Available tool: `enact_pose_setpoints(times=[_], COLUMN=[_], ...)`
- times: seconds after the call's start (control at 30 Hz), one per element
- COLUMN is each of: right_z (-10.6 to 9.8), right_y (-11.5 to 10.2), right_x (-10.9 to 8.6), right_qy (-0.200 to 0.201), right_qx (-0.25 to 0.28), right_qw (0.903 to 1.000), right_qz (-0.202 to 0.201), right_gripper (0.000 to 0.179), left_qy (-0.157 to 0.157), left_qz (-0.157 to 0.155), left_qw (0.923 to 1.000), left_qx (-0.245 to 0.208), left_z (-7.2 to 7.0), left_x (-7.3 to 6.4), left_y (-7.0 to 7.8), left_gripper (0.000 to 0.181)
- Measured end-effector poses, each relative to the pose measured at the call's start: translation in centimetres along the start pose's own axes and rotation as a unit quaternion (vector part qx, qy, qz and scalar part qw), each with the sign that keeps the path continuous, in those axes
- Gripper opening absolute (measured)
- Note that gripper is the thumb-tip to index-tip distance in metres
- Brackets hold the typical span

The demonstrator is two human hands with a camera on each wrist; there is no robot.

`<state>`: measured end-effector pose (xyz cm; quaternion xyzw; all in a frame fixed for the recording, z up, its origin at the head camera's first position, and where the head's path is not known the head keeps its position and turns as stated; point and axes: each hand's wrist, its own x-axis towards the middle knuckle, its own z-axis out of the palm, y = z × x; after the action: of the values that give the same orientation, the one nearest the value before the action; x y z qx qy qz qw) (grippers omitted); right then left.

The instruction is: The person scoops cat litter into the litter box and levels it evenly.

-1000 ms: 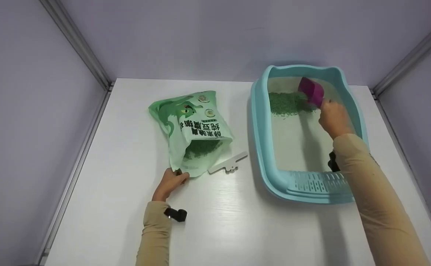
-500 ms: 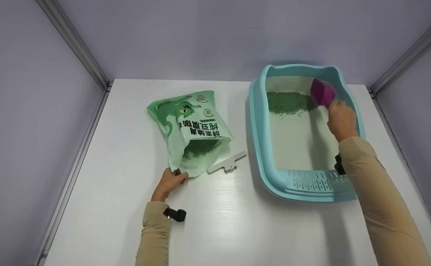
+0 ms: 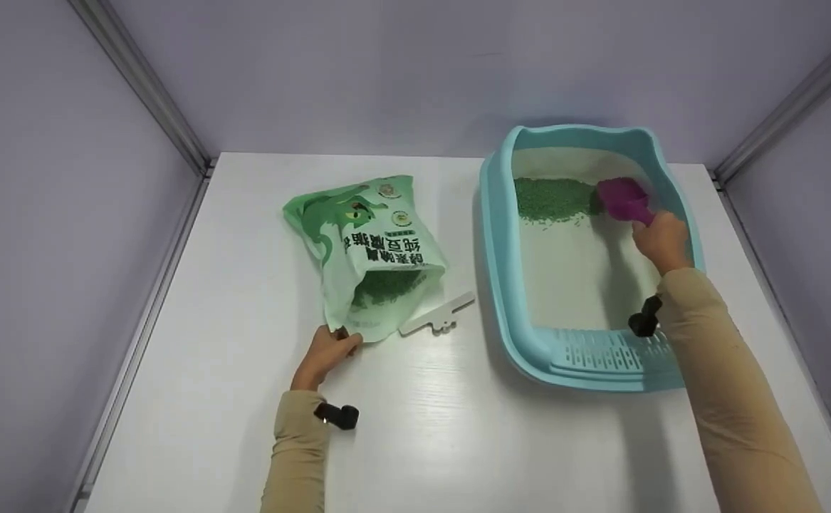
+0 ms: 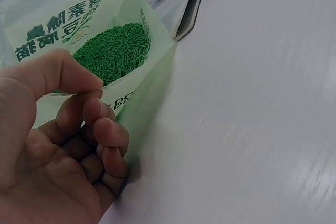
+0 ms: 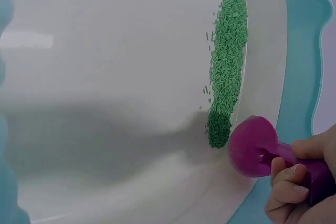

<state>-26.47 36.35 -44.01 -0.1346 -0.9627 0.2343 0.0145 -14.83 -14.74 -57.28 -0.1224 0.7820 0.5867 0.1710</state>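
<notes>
Green pellet litter (image 4: 118,51) lies inside a pale green bag (image 3: 394,214), whose mouth faces the person. At the near edge of that mouth, my left hand (image 3: 325,355) pinches the bag's rim between thumb and fingers. My right hand (image 3: 663,239) grips the handle of a purple scoop (image 3: 622,198) over the far right part of a light blue litter box (image 3: 504,285). Beside the scoop, a band of green pellets (image 5: 229,56) covers part of the box's white floor. Whether the scoop holds pellets I cannot tell.
A pale bag clip (image 3: 438,315) lies on the white table (image 3: 415,427) between the bag and the box. The box has a slotted front ledge (image 3: 593,349). Lilac panels (image 3: 358,78) stand behind and at both sides.
My right hand has shifted right with the scoop, then slightly toward me. The scoop has turned from steeply tilted to flatter, its bowl showing more from above. The left hand stays on the bag.
</notes>
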Motion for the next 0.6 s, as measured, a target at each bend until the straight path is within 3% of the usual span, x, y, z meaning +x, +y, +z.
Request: enact_pose_setpoints(times=[0.13,0.23,0.37,0.47,0.6], right_z=[0.3,0.5,1.0,1.5,1.9], right_y=[0.1,0.3,0.4,0.5,0.2], right_x=[0.4,0.4,0.4,0.5,0.5], right_qy=[-0.045,-0.069,-0.065,-0.056,-0.072], right_qx=[0.037,0.070,0.101,0.107,0.098], right_qw=[0.9963,0.9917,0.9895,0.9903,0.9906], right_qz=[0.064,0.084,0.080,0.068,0.063], right_gripper=[0.051,0.046,0.033,0.031,0.030], left_qy=[0.002,0.002,0.000,-0.002,-0.002], left_qz=[-0.001,-0.003,-0.009,-0.016,-0.017], left_qw=[1.0000,1.0000,1.0000,0.9999,0.9998], left_qx=[0.002,0.001,-0.003,-0.007,-0.008], left_z=[-0.1,-0.1,-0.1,-0.1,0.0], left_x=[0.1,0.1,0.2,0.2,0.3], left_y=[-0.1,-0.2,-0.3,-0.2,-0.1], left_gripper=[0.015,0.016,0.015,0.015,0.015])
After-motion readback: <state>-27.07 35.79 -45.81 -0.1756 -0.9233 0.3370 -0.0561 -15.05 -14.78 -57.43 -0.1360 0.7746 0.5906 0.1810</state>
